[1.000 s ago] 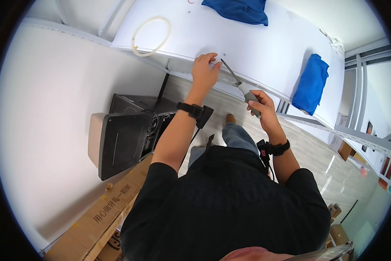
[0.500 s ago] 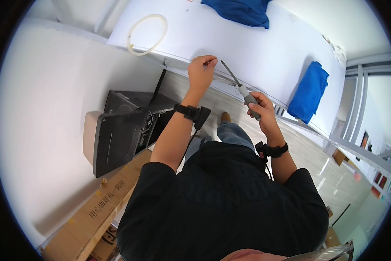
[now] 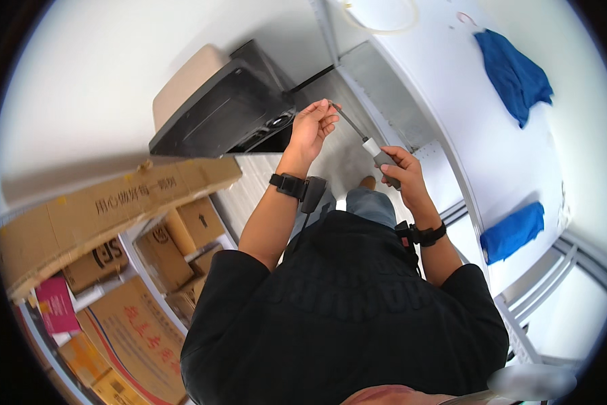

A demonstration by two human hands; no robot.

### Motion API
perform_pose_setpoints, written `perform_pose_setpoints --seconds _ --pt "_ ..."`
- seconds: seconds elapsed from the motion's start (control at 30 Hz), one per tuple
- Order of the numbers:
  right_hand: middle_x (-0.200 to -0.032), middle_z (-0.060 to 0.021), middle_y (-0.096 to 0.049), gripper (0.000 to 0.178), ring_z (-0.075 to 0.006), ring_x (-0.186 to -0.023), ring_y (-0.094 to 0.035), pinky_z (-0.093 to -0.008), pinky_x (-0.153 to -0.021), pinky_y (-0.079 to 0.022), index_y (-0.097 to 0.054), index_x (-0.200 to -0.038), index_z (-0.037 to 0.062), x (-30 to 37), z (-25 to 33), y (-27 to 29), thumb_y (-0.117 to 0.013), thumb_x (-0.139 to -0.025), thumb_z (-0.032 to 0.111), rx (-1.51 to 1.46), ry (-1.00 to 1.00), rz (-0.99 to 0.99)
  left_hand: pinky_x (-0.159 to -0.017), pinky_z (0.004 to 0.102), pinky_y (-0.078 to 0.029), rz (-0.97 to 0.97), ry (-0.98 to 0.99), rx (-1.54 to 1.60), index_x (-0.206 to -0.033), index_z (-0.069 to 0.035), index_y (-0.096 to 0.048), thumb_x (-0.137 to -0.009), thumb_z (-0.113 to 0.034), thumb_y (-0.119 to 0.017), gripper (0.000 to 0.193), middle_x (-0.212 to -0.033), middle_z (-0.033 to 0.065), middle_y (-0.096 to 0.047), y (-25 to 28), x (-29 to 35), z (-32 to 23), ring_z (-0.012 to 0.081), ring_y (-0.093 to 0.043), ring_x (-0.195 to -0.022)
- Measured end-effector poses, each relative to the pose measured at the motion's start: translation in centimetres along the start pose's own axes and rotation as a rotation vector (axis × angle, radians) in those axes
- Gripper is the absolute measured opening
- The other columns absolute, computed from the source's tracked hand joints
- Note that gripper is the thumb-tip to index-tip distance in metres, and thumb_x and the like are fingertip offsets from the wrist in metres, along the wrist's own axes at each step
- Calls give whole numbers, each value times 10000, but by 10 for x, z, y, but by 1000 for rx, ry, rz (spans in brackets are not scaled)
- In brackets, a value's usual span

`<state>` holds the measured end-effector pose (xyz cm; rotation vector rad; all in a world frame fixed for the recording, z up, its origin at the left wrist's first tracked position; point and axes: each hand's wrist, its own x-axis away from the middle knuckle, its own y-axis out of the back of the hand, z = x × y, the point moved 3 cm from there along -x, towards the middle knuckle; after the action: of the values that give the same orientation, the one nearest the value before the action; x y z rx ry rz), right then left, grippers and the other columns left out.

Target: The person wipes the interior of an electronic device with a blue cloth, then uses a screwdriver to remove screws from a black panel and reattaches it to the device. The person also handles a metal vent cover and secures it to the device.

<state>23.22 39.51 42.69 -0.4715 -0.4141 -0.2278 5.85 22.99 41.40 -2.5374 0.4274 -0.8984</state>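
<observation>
My right hand (image 3: 403,172) grips the grey handle of a screwdriver (image 3: 354,126) with a pale collar and a long dark shaft. The shaft points up and left, toward my left hand (image 3: 312,126). There the thumb and index finger are pinched at the screwdriver's tip; whatever lies between them is too small to make out. Both hands are held in the air in front of me, over the gap between a white table (image 3: 445,88) and a black machine (image 3: 232,111).
Two blue cloth bundles (image 3: 513,233) lie on the table, along with a pale hose loop (image 3: 384,30) near its far edge. Left of me, a long cardboard box (image 3: 114,192) rests over shelves holding several cartons (image 3: 138,331). The black machine stands against the wall.
My view has swung left, bringing the machine and carton shelves further into sight. The screwdriver's tip, earlier just apart from my left fingertips, now meets them.
</observation>
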Motion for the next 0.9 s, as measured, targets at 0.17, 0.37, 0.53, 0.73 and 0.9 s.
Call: perform_pose_setpoints --seconds 0.17,0.37,0.53,0.73,0.9 --pt "-912 -38 -609 354 -100 -671 -554 -234 -613 -450 -604 -1143 1 -25 -18 -36 -635 -792 37 117 -85 133 -641 234 -489 -161 -62 46 -937 -92 -619 -963 -206 -539 142 -945 45 -679 71 26 -5 96 -607 -730" --pt "-873 -48 -631 350 -112 -725 -559 -251 -639 -443 -624 -1102 -11 -44 -35 -82 -654 -755 18 325 -96 283 -666 219 -461 -352 -58 44 -947 -98 -618 -942 -190 -573 103 -922 32 -684 133 67 -8 69 -577 -706" --pt "-863 -63 -649 332 -135 -738 -588 -275 -670 -457 -635 -1059 -15 -55 -49 -132 -659 -732 36 614 93 342 -695 251 -466 -440 -27 79 -989 -86 -598 -965 -225 -537 153 -939 31 -663 184 87 -1 106 -578 -754" --pt "-845 -56 -652 342 -132 -721 -601 -248 -601 -460 -629 -1069 7 -68 -109 -199 -665 -733 60 533 -93 303 -702 271 -466 -448 32 165 -996 -102 -594 -965 -250 -537 161 -928 22 -660 271 101 -6 112 -581 -758" --pt "-878 -38 -640 374 -94 -717 -590 -229 -547 -449 -588 -1194 42 -76 -209 -248 -645 -830 110 297 -278 249 -700 254 -459 -439 44 113 -949 -104 -626 -935 -298 -591 197 -885 2 -659 355 96 -15 93 -572 -767"
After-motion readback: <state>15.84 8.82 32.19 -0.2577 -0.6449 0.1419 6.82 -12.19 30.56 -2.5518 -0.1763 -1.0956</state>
